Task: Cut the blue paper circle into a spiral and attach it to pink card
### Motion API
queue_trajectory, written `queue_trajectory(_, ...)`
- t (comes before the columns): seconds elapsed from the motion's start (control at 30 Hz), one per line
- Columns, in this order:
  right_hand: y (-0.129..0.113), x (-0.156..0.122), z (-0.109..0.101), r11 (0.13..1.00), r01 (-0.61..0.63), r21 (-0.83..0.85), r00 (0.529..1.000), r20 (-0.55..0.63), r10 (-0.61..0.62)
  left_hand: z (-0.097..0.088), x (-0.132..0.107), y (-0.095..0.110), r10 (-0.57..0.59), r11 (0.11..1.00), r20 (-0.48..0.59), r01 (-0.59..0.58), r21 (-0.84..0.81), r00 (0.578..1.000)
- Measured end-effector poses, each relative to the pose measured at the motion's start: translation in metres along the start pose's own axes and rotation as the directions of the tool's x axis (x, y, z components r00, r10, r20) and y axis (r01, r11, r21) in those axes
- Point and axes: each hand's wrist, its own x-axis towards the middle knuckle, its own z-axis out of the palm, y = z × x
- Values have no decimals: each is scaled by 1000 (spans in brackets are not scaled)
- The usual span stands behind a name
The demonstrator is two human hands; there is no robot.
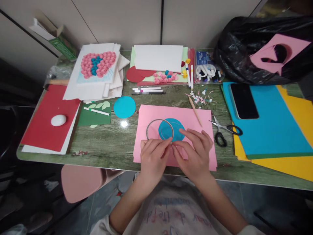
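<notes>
My left hand (154, 155) pinches a thin grey ring (158, 120) at its lower right side and holds it tilted above the pink paper (146, 114). Thumb and index finger of my right hand (195, 155) close at the same spot on the ring, while its other fingers stay raised. Behind the ring lies a blue paper circle (172, 125) with a curved line on it, on the pink sheets. A pencil (195, 111) rests on the sheets' upper right part. Open scissors with black handles (221, 138) lie just right of them.
Another blue circle (124, 107) and several pens (148, 90) lie farther back. Paper scraps (201, 98) are scattered near the pencil. A phone (244, 101) sits on blue paper (276, 130) at right; a white egg-shaped object (58, 120) rests on red paper (49, 137) at left.
</notes>
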Motion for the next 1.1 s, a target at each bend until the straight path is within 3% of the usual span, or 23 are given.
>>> queue_trajectory(0.3, -1, 2, -2, 997, -39, 70, 999, 2, 39, -1, -3, 5, 14, 998, -13, -15, -68, 1000)
queue_trajectory(0.5, -6, -2, -4, 985, -110, 133, 994, 43, 105, -4, -10, 9, -40, 983, -23, 35, -182, 999)
queue_trajectory(0.67, 32, -10, -5, 978, -205, 41, 978, 31, 204, -15, -26, 10, -124, 950, 17, 124, -288, 992)
queue_trajectory(0.73, 53, -11, -10, 943, -312, 118, 950, 58, 307, -17, -29, -4, -165, 967, -25, 157, -203, 986)
queue_trajectory(0.8, 72, -8, -16, 883, -397, 250, 915, 182, 360, -16, -29, -29, -125, 992, -75, 124, -23, 989)
queue_trajectory(0.9, 90, 8, -19, 774, -501, 387, 822, 491, 287, -15, -26, -70, -41, 961, -3, 40, 273, 999)
queue_trajectory(1.0, 100, 33, -13, 634, -689, 351, 553, 820, 147, -17, -23, -86, -2, 922, 97, -35, 385, 995)
queue_trajectory(1.1, 105, 60, 1, 588, -763, 268, 332, 943, 1, -18, -14, -71, 133, 910, 171, -189, 369, 976)
